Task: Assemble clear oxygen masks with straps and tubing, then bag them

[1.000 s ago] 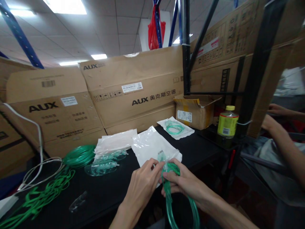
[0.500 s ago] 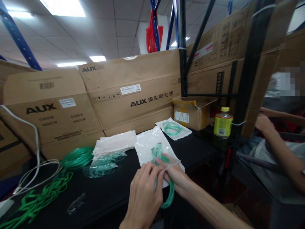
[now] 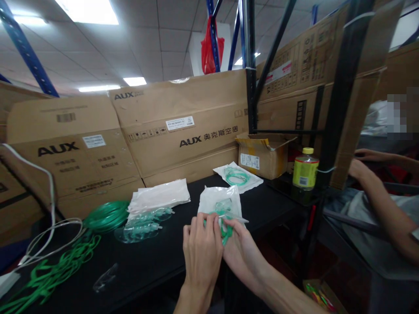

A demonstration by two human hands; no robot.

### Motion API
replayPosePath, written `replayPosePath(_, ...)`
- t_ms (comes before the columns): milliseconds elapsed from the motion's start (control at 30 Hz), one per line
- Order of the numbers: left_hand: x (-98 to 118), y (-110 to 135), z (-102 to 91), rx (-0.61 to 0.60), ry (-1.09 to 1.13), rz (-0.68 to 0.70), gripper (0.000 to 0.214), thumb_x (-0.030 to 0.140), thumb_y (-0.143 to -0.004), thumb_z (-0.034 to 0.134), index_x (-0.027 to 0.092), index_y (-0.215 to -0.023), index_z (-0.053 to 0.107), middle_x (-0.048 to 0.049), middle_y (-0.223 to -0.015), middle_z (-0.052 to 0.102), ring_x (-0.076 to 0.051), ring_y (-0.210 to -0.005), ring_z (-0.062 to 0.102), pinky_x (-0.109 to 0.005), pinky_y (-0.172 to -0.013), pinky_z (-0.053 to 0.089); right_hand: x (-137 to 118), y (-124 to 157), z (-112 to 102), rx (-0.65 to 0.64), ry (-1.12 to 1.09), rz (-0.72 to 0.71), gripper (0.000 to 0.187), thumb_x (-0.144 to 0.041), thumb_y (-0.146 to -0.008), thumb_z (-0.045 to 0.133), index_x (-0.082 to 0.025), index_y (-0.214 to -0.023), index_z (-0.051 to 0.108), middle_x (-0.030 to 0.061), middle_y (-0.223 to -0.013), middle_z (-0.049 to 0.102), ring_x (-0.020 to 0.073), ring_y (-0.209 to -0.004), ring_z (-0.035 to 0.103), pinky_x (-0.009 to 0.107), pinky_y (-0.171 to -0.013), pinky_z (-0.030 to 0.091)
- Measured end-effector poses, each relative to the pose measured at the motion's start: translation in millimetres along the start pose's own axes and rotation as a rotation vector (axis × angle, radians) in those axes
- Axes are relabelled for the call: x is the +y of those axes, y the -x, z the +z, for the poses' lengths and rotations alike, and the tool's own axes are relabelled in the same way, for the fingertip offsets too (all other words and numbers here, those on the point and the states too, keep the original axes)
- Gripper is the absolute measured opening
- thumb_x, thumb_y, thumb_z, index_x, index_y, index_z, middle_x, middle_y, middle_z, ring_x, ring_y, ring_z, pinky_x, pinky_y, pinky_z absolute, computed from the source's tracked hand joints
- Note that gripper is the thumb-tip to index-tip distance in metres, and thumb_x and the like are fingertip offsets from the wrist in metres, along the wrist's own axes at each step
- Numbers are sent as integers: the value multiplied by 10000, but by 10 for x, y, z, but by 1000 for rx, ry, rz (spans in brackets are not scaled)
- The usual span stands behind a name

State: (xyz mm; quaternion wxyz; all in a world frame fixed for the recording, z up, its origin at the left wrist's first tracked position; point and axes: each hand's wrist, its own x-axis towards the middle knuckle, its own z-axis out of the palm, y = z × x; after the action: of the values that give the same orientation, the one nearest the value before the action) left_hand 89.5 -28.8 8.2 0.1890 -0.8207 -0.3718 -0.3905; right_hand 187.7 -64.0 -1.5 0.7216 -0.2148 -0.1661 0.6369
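Observation:
A white-backed clear plastic pouch point(image 3: 209, 196) is in front of me, a clear green piece that looks like a mask showing inside it. My left hand point(image 3: 202, 244) has its fingers closed on the pouch's near edge. Green tubing point(image 3: 226, 233) is bunched at the pouch's mouth, partly hidden by fingers. My right hand point(image 3: 244, 253) grips this tubing between thumb and fingers, close beside the left. Behind the pouch, on the black tabletop, lies another white pouch point(image 3: 252, 183) with coiled green tubing in it.
Left of my hands are stacked white pouches point(image 3: 160, 194), clear green masks point(image 3: 139, 231), coiled tubing point(image 3: 108, 213) and green straps point(image 3: 62, 266). At the right stand a small carton point(image 3: 263, 157) and a yellow-capped bottle point(image 3: 305, 170). A co-worker's arm point(image 3: 376, 192) shows beyond the black post.
The hanging loop of green tubing has come up to the pouch's mouth. My right hand has drawn back from over the pouch, and the pouch is now more upright.

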Motion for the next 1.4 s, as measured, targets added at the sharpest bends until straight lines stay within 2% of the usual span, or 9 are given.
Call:
replayPosePath(167,5,-15,-59,-133,-30,47,184,112,-1004,539,212,-1082,672,-59,-963,670,-270,-846,599,-398,-735,425,52,124,-60,26,62,-10,365,-267,-658,916,-233,-960,714,42,-1148,783,275,-1146,702,368,-945,563)
replayPosePath(367,-27,168,-136,-182,-3,100,336,-22,-922,517,210,-1115,666,-59,-991,667,-269,-865,605,-391,-746,478,80,-68,-160,105,113,-134,397,-400,-649,952,-226,-912,711,50,-1033,805,272,-1204,686,368,-1051,517)
replayPosePath(467,-110,174,-173,-205,44,51,269,59,-984,504,226,-1116,667,-58,-1034,677,-271,-903,626,-407,-774,505,80,-88,-186,115,135,-131,417,-400,-659,945,-205,-944,712,67,-1072,807,276,-1207,689,376,-1062,513)
replayPosePath(533,-205,148,-166,-224,107,-26,203,169,-1013,539,235,-1169,651,-64,-1093,675,-277,-959,643,-412,-794,524,65,-48,-202,105,156,-98,452,-395,-657,948,-191,-979,705,88,-1124,803,287,-1183,706,401,-1045,530)
replayPosePath(633,-363,135,-105,-242,178,-98,275,223,-988,597,245,-1261,615,-73,-1205,662,-286,-1072,653,-421,-867,546,20,26,-238,92,189,-19,523,-422,-658,949,-176,-1028,673,135,-1152,803,314,-1092,752,468,-987,566)
replayPosePath(867,-513,236,-3,-268,221,-82,204,178,-1035,469,232,-1037,665,-42,-994,694,-238,-895,704,-358,-796,564,-84,91,-302,75,249,100,505,-393,-740,907,-147,-1075,621,189,-1087,814,328,-863,813,532,-894,601)
replayPosePath(1133,-493,345,-89,-257,233,10,281,82,-1026,432,231,-1118,651,-34,-931,609,-219,-855,664,-333,-758,568,-7,89,-307,141,262,-38,488,-452,-721,909,-187,-1051,665,97,-1038,818,300,-1014,788,485,-982,588)
replayPosePath(1267,-537,341,-116,-286,234,11,261,77,-1026,458,233,-1133,636,-29,-954,604,-222,-880,662,-350,-792,578,-41,124,-272,147,305,-70,450,-453,-741,905,-168,-1036,719,88,-1012,810,286,-976,789,484,-1006,580)
replayPosePath(1400,-542,323,-82,-282,265,13,237,97,-1035,482,233,-1171,621,-33,-997,615,-226,-913,668,-372,-834,589,-80,145,-217,104,322,-105,467,-379,-679,948,-156,-1041,756,102,-1043,806,292,-1086,752,449,-1076,537)
